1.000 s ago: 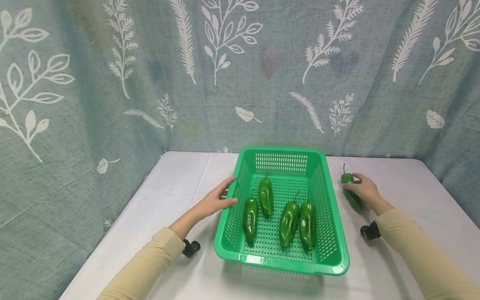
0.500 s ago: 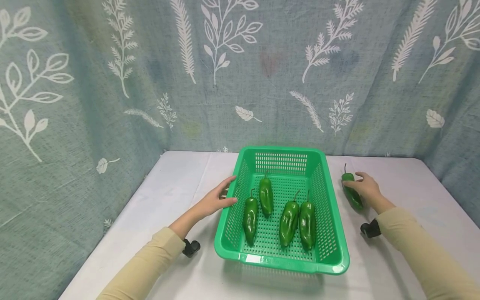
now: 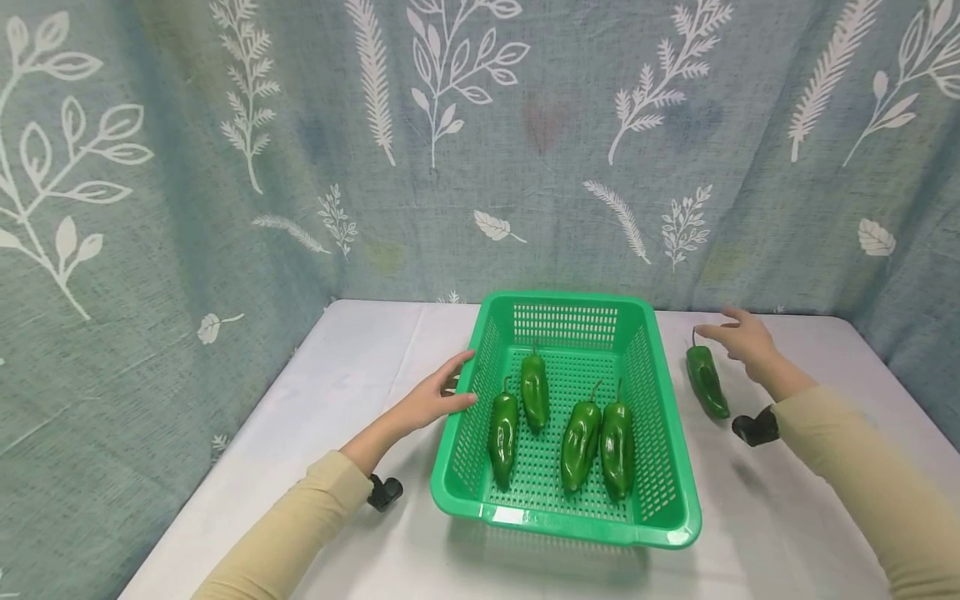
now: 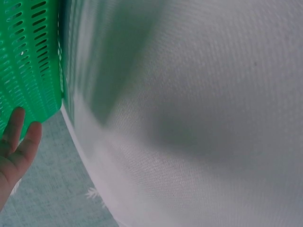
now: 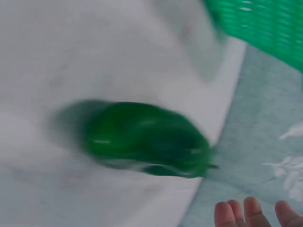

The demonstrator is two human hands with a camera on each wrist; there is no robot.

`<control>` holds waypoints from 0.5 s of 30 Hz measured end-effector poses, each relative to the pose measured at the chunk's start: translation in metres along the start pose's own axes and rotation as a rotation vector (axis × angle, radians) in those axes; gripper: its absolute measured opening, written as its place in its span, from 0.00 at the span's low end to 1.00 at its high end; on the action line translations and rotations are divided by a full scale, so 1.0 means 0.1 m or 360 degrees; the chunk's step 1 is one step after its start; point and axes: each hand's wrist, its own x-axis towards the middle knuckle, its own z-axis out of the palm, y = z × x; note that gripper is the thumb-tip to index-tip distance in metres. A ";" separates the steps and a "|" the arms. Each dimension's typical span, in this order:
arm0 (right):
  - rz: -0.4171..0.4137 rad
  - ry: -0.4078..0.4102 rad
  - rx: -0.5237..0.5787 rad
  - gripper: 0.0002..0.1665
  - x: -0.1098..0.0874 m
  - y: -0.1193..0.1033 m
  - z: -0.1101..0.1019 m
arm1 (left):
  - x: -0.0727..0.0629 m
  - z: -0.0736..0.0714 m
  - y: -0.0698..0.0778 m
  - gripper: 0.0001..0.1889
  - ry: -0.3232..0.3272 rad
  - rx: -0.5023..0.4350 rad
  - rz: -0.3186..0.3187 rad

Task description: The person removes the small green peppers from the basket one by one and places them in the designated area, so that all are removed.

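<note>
My left hand (image 3: 431, 402) is at the left rim of a green plastic basket (image 3: 570, 527), thumb and fingers spread; in the left wrist view two extended fingers overlap the basket's slotted wall (image 4: 35, 71). Inside the basket lie several glossy green peppers with thin stems, one of them a pepper (image 3: 534, 392) toward the back. Another green pepper (image 3: 706, 379) rests on the white table to the basket's right. Over its stem end hovers my right hand (image 3: 750, 346), fingers extended and holding nothing. In the right wrist view this pepper (image 5: 147, 139) is blurred, and fingertips (image 5: 253, 205) show beyond its stem.
A white cloth-covered table (image 3: 360, 358) carries everything. Behind and to both sides hangs a grey-blue curtain (image 3: 420, 242) with white leaf prints. Black wrist cameras, such as the left camera (image 3: 385, 493), hang under both sleeves.
My right hand has let go of the pepper on the table and moved up and to the right, toward the back. The left hand and the basket stay in place.
</note>
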 end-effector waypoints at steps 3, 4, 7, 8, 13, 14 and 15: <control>-0.0046 -0.0014 0.0025 0.54 0.00 -0.16 -0.04 | 0.01 0.00 0.00 0.37 0.0006 0.0008 0.0000; -0.0063 -0.0018 0.0022 0.54 0.00 -0.21 -0.05 | 0.01 0.00 0.00 0.37 0.0007 0.0007 -0.0001; -0.0124 -0.0029 0.0016 0.53 -0.02 -0.39 -0.05 | 0.01 0.00 0.00 0.37 0.0006 0.0008 -0.0007; -0.0145 -0.0032 0.0004 0.53 -0.03 -0.45 -0.04 | 0.01 0.00 0.00 0.37 0.0008 0.0008 -0.0010; -0.0196 -0.0062 -0.0036 0.52 -0.08 -0.70 0.02 | 0.00 0.01 0.00 0.37 0.0004 -0.0009 -0.0008; -0.0195 -0.0067 -0.0037 0.53 -0.08 -0.75 0.04 | 0.00 0.01 -0.01 0.37 0.0003 -0.0010 -0.0009; -0.0192 -0.0065 -0.0038 0.52 -0.09 -0.79 0.05 | 0.00 0.01 -0.02 0.37 0.0004 -0.0012 -0.0010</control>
